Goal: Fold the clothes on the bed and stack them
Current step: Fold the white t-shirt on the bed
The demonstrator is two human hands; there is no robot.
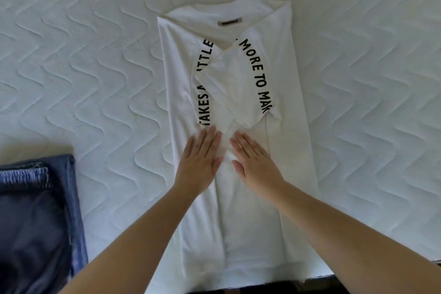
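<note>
A white quilted mattress (95,67) with a wavy stitched pattern fills the view. Lying lengthwise on it, collar end away from the person, is a white T-shirt (291,150) with both sides folded inward into a long narrow panel; its hem reaches the near edge of the bed. The two sleeves (229,83) cross over the chest, each carrying part of a curved black printed text (259,74), and a dark neck label (230,22) shows inside the collar. At the lower left, well apart from the shirt, lies folded blue denim clothing (38,217) with a lighter, gathered band along its upper edge.

Both forearms extend from the near edge over the shirt. The left hand (199,157) lies palm down on the shirt's midsection, fingers straight and together, tips just below the sleeves. The right hand (255,160) lies flat just beside it, fingers likewise extended and angled toward the left. Neither hand grasps any fabric; the thumbs nearly meet.
</note>
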